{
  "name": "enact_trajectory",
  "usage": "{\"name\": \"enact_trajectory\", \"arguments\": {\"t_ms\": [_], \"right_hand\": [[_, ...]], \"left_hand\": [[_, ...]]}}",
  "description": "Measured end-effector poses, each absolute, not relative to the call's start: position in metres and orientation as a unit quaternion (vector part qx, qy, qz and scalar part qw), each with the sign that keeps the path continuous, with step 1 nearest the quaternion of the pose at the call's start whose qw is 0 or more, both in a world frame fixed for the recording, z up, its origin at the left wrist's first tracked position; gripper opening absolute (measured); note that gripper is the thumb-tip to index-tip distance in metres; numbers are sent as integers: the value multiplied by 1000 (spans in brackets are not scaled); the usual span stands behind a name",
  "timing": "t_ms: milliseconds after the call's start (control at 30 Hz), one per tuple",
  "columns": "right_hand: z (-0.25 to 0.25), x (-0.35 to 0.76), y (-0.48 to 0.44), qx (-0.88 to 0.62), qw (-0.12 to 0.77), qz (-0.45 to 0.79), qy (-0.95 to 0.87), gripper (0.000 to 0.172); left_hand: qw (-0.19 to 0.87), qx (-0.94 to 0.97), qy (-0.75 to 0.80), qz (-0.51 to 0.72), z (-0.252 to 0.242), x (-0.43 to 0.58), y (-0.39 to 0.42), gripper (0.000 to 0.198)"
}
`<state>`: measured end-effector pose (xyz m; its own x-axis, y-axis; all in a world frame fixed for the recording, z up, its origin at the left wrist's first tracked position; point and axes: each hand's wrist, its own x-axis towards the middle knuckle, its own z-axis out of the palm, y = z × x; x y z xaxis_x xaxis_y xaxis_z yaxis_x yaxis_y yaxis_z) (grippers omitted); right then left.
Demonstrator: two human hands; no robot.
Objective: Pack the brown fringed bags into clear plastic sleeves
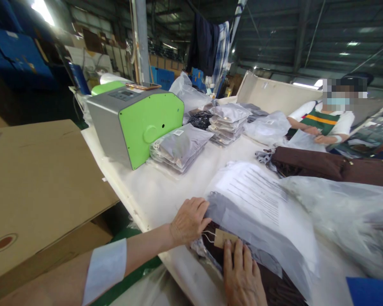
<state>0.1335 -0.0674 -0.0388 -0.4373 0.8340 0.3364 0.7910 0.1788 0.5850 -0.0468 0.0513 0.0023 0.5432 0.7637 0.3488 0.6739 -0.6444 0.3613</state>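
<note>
A clear plastic bag (pixel 261 208) with printed lines lies at the table's front, and a folded dark brown garment (pixel 285 282) is partly inside its mouth. My left hand (pixel 190 221) grips the bag's near left corner, thumb toward the garment. A brown paper tag (pixel 222 238) on a white string lies over the garment. Fingers stretched out, my right hand (pixel 244 274) rests flat on the garment, its fingertips touching the tag's lower edge. The garment's far part is hidden under the bag.
A green and grey machine (pixel 150 127) stands on the left, with bagged garments (pixel 181 146) beside it. Another stack (pixel 228 121) sits behind. Brown folded cloth (pixel 332 163) and a plastic bag (pixel 354 216) lie to the right. Across the table is a co-worker (pixel 322 123). A cardboard box (pixel 44 182) is at left.
</note>
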Motion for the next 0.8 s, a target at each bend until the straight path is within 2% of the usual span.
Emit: {"name": "enact_trajectory", "arguments": {"t_ms": [100,400,600,800], "right_hand": [[-35,138,-65,508,29,376,774,44],[-19,152,-58,479,39,387,787,45],[-10,160,-53,522,15,380,764,42],[-7,156,-43,551,15,361,753,45]], "left_hand": [[129,882,418,177,5,-39,69,20],[225,831,492,129,6,-48,92,18],[309,765,541,162,8,-43,88,24],[438,644,593,205,2,-30,77,15]]}}
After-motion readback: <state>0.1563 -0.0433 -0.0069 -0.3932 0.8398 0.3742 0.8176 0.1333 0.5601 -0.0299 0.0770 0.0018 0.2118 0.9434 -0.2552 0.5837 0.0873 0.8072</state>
